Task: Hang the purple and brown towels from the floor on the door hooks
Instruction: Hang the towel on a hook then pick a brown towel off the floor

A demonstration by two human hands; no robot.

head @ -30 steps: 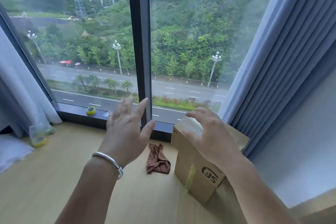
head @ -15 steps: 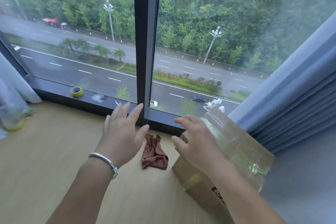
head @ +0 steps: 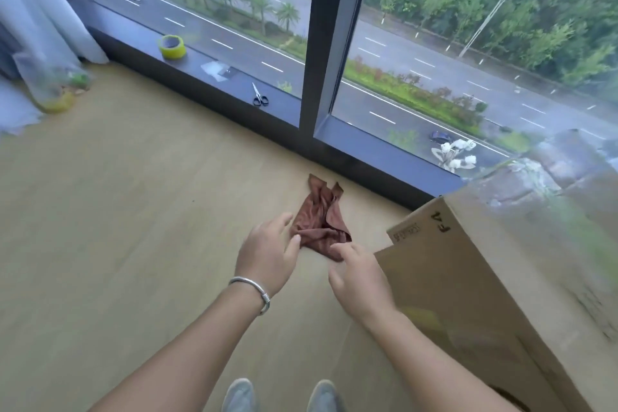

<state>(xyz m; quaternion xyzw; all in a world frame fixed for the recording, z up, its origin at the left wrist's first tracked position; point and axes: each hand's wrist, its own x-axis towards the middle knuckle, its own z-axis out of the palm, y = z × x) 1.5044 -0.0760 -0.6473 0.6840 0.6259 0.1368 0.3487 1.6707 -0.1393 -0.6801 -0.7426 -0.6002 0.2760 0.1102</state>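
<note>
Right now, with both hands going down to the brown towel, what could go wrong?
1. The cardboard box stands right beside the right hand; an elbow could bump and tip it.
2. The brown towel lies crumpled, so a grip on one fold might leave the rest dragging on the floor near the feet.
3. No purple towel shows here, so it might be forgotten. The left hand is open, holding nothing yet.

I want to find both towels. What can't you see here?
Head view:
- Purple towel: not in view, nor the door hooks.
- Brown towel: near edge covered by the left hand and right hand.
- Box: cut off by the frame's right edge; inside hidden.
- Bag: blurred, contents unclear.
</note>
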